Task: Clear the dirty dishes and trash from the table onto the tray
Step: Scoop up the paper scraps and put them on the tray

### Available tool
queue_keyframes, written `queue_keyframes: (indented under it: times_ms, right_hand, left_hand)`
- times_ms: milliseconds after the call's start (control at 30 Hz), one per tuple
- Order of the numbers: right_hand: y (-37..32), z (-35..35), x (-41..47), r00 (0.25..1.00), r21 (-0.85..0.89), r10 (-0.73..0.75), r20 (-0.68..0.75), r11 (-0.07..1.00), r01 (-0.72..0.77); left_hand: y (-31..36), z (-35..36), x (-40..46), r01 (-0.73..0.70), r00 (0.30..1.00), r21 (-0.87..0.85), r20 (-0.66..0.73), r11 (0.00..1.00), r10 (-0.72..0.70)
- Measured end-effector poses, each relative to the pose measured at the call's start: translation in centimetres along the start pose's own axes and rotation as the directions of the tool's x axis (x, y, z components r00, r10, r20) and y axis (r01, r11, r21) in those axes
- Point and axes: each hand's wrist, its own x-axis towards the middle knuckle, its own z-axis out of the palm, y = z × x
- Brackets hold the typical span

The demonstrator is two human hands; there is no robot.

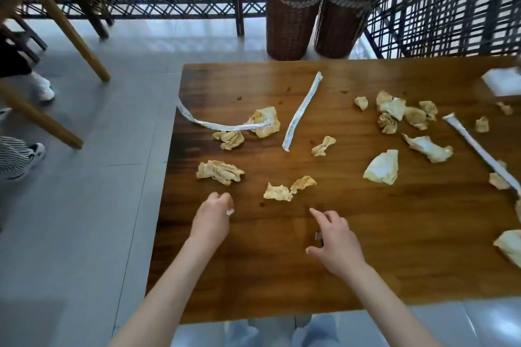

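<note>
Clearly little has been cleared. A small white scrap is pinched in the left hand (212,218); the right hand (337,242) hovers half-open, empty. Beyond the hands, crumpled napkins (220,172) and paper sleeves (301,111) are strewn over the counter (282,276). No tray is seen.

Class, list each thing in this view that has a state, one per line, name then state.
Left hand: fingers curled, pinching a small white scrap.
Right hand: above the table, forefinger extended.
Crumpled napkins: stained, scattered, uncollected.
Paper sleeves: empty, flattened.
Wicker baskets: lids on.
Table: littered, spotted.
</note>
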Motion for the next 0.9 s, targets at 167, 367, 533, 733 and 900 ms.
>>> queue_keyframes:
  times_ms: [167,367,533,733,900]
  right_hand:
    - [0.2,0.6,0.0,0.998,0.024,0.057,-0.012,0.998,-0.056]
    - [0.2,0.5,0.8,0.996,0.032,0.075,-0.049,0.997,-0.073]
    - [0.5,0.3,1.3,0.995,0.049,0.083,-0.048,0.996,-0.08]
    - [-2.0,-0.2,3.3,0.989,0.042,0.119,-0.09,0.992,-0.115]
    - [-5.8,-0.4,6.5,0.999,0.065,0.035,-0.021,0.997,-0.034]
  left_hand:
    - [0.7,-0.8,4.7,-0.059,0.955,-0.069,-0.295,0.996,0.036]
    - [1.5,0.3,7.8,0.024,0.983,0.092,-0.182,0.995,-0.007]
    - [1.1,0.9,8.2,0.075,0.997,0.139,0.004,0.987,-0.076]
    - [0.4,1.0,7.1,0.061,0.993,0.117,-0.105,0.991,-0.049]
    - [-1.0,1.3,6.5,0.014,0.99,0.024,-0.142,1.0,-0.011]
